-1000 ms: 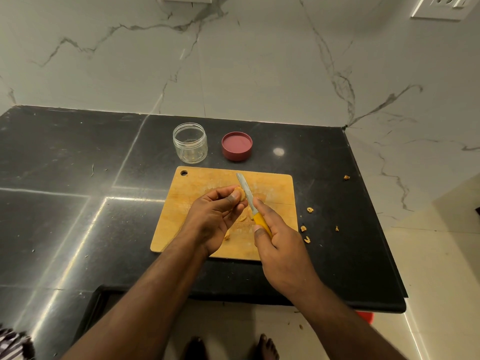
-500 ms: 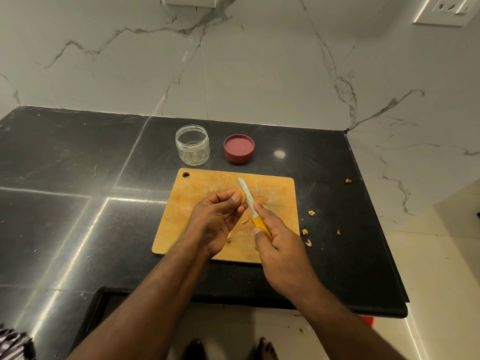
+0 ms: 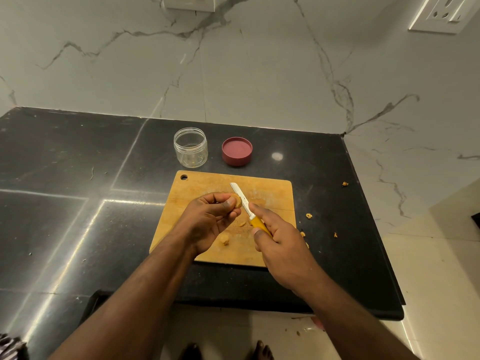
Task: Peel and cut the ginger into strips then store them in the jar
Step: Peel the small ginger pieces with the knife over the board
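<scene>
- Ginger, a small tan peeled knob [image 3: 237,203], sits pinched in my left hand [image 3: 207,222] at frame centre, above the wooden cutting board [image 3: 272,193].
- My right hand [image 3: 281,245] grips the yellow-handled knife [image 3: 249,213], blade against the knob.
- Clear plastic jar [image 3: 191,148] stands open beyond the board on the black desk [image 3: 78,165].

Knife [image 3: 242,202] blade now vs ginger [image 3: 237,200], more exposed.

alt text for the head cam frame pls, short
Over a wooden cutting board, the left hand pinches a piece of ginger while the right hand holds a yellow-handled knife with its blade against it. Behind the board on the black counter stand an open clear jar and its red lid; peel scraps lie to the right.
</scene>
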The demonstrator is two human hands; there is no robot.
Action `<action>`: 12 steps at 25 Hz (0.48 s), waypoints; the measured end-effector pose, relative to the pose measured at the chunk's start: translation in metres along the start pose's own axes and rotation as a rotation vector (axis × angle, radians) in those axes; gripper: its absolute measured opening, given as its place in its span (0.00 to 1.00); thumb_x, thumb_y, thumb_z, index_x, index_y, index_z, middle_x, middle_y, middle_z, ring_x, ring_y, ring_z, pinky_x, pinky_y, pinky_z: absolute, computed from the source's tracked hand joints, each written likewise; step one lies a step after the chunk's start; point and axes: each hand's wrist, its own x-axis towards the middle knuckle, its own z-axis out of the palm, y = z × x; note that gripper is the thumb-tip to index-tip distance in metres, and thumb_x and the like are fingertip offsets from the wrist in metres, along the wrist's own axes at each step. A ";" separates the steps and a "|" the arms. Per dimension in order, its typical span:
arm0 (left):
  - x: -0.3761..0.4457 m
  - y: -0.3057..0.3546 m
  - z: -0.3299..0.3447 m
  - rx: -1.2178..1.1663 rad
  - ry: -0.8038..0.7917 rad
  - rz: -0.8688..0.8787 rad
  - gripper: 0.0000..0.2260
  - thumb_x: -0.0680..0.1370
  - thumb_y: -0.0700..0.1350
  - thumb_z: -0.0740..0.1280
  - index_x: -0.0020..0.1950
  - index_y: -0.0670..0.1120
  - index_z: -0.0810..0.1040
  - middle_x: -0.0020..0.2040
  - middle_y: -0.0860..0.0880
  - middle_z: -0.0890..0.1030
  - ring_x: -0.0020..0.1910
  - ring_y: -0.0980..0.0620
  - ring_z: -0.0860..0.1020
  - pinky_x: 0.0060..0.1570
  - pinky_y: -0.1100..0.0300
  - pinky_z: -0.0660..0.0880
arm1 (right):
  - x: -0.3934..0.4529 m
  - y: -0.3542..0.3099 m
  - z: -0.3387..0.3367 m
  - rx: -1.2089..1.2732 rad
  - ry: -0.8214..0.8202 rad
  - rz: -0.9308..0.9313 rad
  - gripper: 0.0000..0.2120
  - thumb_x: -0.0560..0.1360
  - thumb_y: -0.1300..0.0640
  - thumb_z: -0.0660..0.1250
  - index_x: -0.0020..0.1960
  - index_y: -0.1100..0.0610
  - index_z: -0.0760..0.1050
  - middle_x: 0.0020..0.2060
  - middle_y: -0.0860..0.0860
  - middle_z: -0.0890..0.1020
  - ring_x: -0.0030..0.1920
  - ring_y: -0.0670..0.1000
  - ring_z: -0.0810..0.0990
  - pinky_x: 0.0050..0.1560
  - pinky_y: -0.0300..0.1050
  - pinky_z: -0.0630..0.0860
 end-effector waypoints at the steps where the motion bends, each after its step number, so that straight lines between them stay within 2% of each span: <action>1: 0.001 0.002 -0.001 0.021 -0.006 0.003 0.04 0.78 0.33 0.68 0.48 0.40 0.83 0.42 0.43 0.84 0.40 0.49 0.84 0.39 0.62 0.81 | 0.001 0.000 -0.002 -0.002 -0.009 -0.001 0.22 0.83 0.55 0.58 0.75 0.40 0.63 0.55 0.42 0.70 0.39 0.36 0.68 0.36 0.28 0.67; 5: 0.000 0.003 0.000 0.102 0.012 0.072 0.05 0.77 0.33 0.69 0.46 0.40 0.83 0.42 0.43 0.85 0.42 0.47 0.84 0.42 0.59 0.81 | 0.003 0.003 -0.001 0.014 -0.003 0.001 0.22 0.83 0.54 0.58 0.75 0.38 0.63 0.55 0.41 0.69 0.41 0.37 0.67 0.42 0.29 0.66; 9: -0.001 -0.003 0.007 -0.053 -0.009 0.061 0.06 0.76 0.35 0.70 0.51 0.38 0.82 0.44 0.43 0.85 0.42 0.49 0.84 0.41 0.62 0.81 | 0.002 0.004 0.003 0.035 0.031 -0.001 0.22 0.83 0.55 0.58 0.75 0.39 0.63 0.55 0.41 0.72 0.41 0.37 0.74 0.39 0.31 0.72; 12: -0.002 -0.012 0.014 -0.184 0.018 0.037 0.06 0.77 0.35 0.69 0.53 0.38 0.81 0.43 0.43 0.85 0.40 0.51 0.84 0.41 0.63 0.82 | 0.002 0.004 0.005 0.057 0.055 -0.028 0.22 0.83 0.56 0.58 0.75 0.39 0.63 0.57 0.41 0.74 0.43 0.36 0.76 0.43 0.33 0.75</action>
